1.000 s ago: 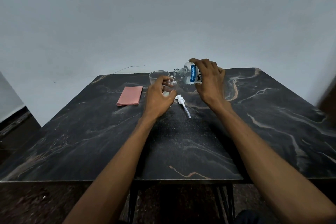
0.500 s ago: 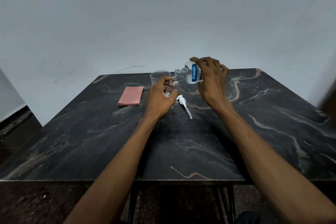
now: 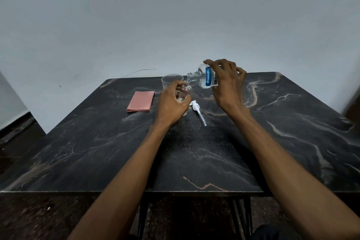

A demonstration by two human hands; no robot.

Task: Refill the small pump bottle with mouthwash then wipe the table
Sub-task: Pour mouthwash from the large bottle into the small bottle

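My left hand (image 3: 171,103) grips the small clear pump bottle (image 3: 185,90), which stands upright on the black marble table (image 3: 97,142) with its neck uncapped. My right hand (image 3: 228,85) holds the clear mouthwash bottle (image 3: 206,79) with the blue and white label, tipped over to the left. Its open mouth sits right above the small bottle's neck. The white pump head with its tube (image 3: 197,111) lies on the table just right of my left hand. A folded pink cloth (image 3: 140,101) lies flat to the left.
A clear plastic cup (image 3: 171,81) stands behind the small bottle, near the table's far edge. A grey wall rises behind the table. A thin wire (image 3: 140,71) runs along the wall by the table's back left corner.
The mouthwash bottle has tipped a little further, with its mouth now down at the small bottle's neck. My left hand has kept its hold on the small bottle.
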